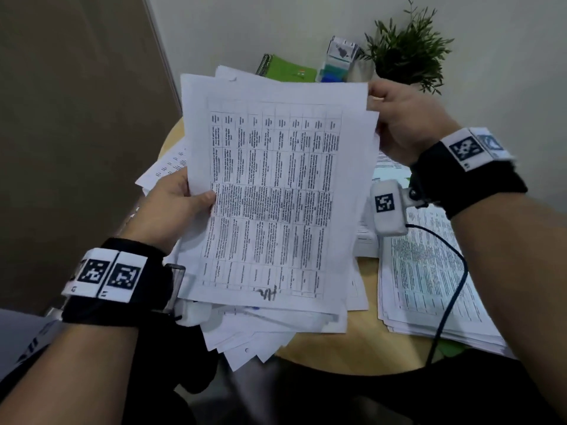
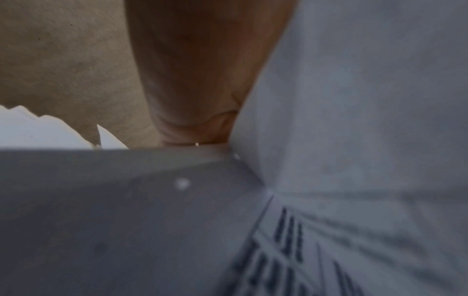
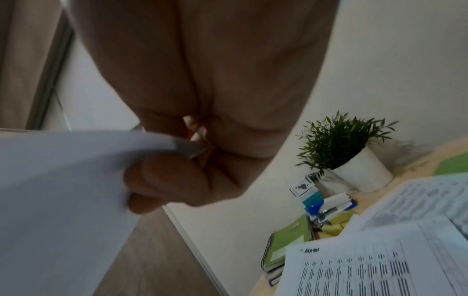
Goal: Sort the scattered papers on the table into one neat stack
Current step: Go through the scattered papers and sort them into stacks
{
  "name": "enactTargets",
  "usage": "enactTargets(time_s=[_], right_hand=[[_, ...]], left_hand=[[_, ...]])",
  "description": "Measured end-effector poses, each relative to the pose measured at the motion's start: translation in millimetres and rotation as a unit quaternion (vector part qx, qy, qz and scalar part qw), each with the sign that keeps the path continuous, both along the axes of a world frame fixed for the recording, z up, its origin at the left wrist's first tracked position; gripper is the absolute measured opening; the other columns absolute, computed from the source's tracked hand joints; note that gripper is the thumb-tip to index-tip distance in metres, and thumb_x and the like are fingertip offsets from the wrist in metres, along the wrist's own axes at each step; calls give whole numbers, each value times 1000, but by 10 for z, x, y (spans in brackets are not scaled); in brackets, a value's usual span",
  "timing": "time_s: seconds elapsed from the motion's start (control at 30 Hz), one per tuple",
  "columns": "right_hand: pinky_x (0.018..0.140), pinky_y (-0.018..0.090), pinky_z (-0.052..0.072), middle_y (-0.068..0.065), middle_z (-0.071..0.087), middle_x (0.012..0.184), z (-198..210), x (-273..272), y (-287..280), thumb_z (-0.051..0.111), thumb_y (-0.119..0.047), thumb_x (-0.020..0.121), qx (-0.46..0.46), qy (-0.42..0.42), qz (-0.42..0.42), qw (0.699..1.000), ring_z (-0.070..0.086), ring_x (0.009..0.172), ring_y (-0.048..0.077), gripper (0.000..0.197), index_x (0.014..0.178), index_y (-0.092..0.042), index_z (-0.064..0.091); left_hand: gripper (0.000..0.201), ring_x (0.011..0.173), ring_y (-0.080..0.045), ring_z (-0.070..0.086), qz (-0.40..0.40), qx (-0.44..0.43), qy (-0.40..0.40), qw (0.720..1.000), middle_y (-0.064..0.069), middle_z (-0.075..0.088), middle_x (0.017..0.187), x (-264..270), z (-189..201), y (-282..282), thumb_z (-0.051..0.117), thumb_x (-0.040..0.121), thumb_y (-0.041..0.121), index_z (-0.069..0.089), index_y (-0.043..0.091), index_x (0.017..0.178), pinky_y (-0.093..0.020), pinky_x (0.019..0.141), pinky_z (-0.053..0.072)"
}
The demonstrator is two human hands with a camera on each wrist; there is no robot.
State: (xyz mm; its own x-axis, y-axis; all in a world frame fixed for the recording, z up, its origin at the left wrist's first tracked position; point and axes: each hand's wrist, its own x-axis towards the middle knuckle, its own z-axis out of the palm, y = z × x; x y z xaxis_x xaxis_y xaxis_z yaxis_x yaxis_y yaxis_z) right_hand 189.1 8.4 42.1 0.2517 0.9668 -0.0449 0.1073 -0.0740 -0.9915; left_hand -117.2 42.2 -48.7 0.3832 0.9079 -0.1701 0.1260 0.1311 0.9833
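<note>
While the left hand (image 1: pixel 171 204) pinches one side edge and the right hand (image 1: pixel 399 124) the far corner, each grip holding the bundle of papers (image 1: pixel 276 194) above the desk (image 1: pixel 362 348), the light, floppy sheets look prone to sliding apart; opposite edges suit best.

A raised sheaf of printed sheets (image 1: pixel 276 191), table-printed page on top, hangs tilted above loose papers (image 1: pixel 429 277) strewn over the tabletop (image 1: pixel 368 348).

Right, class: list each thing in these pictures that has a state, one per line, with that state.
Held sheaf of papers: lifted off the table, edges uneven.
Left hand: grips the sheaf's left edge.
Right hand: pinches its top right corner.
Papers under the sheaf: scattered, fanned out.
Pile on the right: flat on the table, roughly squared.
Green notebook: closed.
</note>
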Motion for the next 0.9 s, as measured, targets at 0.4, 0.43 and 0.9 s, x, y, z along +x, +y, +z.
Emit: enactTargets(time_s=[0.4,0.43,0.9], right_hand=[[84,38,50,9,56,113,-1054,-523,-152,62,-53,86,-339,-341,5,877,59,99,26,60,123,-8,50],[84,37,47,9,53,120,-1123,-608,-143,62,-56,84,-348,-365,-7,864,56,105,27,67,127,-8,46],[90,33,48,13,58,121,-1471,-788,20,67,-19,85,-356,-331,-150,861,57,111,30,43,119,-1,48]], left_hand=[[45,105,-18,68,210,0,-39,977,7,71,114,-466,-65,253,57,81,0,66,28,115,-48,93,53],[48,106,-20,68,212,-3,-47,976,5,71,115,-469,-59,255,56,77,1,67,28,115,-49,93,53],[55,108,-22,68,224,1,-98,970,2,71,117,-494,10,289,52,74,-3,64,20,122,-45,94,53]])
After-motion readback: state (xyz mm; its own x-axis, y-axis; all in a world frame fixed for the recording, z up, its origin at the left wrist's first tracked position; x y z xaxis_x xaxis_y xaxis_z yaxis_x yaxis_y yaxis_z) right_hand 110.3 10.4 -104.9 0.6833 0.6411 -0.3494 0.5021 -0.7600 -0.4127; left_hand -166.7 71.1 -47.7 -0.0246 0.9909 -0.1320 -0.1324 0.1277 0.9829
